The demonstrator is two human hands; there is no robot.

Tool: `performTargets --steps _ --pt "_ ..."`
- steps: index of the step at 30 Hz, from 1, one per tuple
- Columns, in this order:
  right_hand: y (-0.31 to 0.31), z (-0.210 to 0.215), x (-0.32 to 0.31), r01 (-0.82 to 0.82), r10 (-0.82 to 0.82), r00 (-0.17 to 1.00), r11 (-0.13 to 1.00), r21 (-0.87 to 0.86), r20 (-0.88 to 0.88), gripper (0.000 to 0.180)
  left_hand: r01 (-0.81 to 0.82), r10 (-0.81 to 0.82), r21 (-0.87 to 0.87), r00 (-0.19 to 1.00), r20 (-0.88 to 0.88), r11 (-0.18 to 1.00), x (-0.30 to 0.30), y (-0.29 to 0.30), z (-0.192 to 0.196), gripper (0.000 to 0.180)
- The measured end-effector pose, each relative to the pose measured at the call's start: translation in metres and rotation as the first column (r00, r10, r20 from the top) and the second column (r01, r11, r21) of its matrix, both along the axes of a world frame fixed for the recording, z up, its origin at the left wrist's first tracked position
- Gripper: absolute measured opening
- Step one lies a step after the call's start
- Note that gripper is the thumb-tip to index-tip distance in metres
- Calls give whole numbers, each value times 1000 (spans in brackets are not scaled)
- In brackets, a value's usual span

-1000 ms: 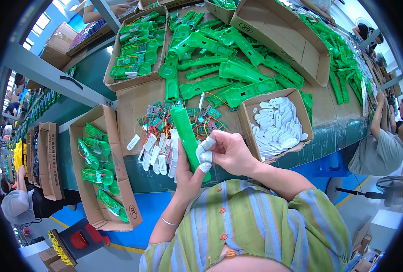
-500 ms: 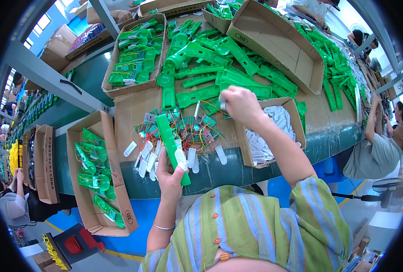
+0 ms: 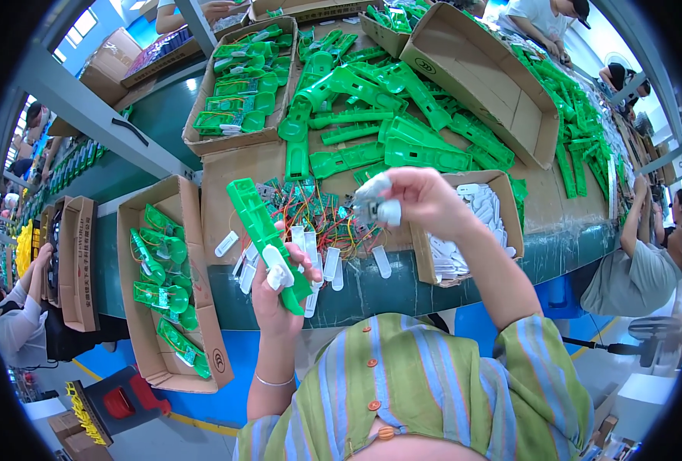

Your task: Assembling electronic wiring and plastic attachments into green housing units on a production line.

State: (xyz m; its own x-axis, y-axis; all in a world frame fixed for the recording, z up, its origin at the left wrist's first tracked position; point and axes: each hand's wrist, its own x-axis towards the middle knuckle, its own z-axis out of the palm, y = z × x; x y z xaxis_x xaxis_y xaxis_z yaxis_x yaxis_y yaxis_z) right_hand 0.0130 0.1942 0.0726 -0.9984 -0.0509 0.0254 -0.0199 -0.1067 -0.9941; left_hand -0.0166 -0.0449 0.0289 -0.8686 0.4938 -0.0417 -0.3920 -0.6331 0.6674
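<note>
My left hand (image 3: pixel 276 296) grips a long green plastic shell (image 3: pixel 258 230), held tilted above the table's front edge. A small white plastic piece sits on the shell near my fingers. My right hand (image 3: pixel 422 201) is raised over the table and pinches a small circuit board with wires (image 3: pixel 368 207) between taped fingertips. Below both hands lies a heap of small circuit boards with red and green wires (image 3: pixel 310 211) and several white oblong plastic pieces (image 3: pixel 322 265) on a cardboard sheet.
A small carton of white plastic parts (image 3: pixel 475 223) stands at the right. A carton of finished green parts (image 3: pixel 164 269) is at my left. More green shells (image 3: pixel 372 131) and cartons (image 3: pixel 241 84) cover the far table. Other people work at the right and left edges.
My right hand reached out to the wire heap, then came back up with a small board. My left hand kept the green shell and shifted it leftward, tilting it more upright.
</note>
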Motion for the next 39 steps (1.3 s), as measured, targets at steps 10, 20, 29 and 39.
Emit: performTargets --steps 10,20,29,39 --pt "-55 -3 30 154 -161 987 972 -178 -27 23 217 -214 212 976 -37 953 -1 4 9 55" --pt "-58 -18 29 399 29 776 751 526 -630 20 56 -53 19 989 -139 998 4 4 13 45" --pt "-58 -21 34 531 6 728 627 569 -686 25 53 -56 -21 976 -210 998 3 5 14 44" --pt "-75 -8 33 419 -9 746 784 458 -666 19 179 -209 173 963 172 968 10 3 -26 43"
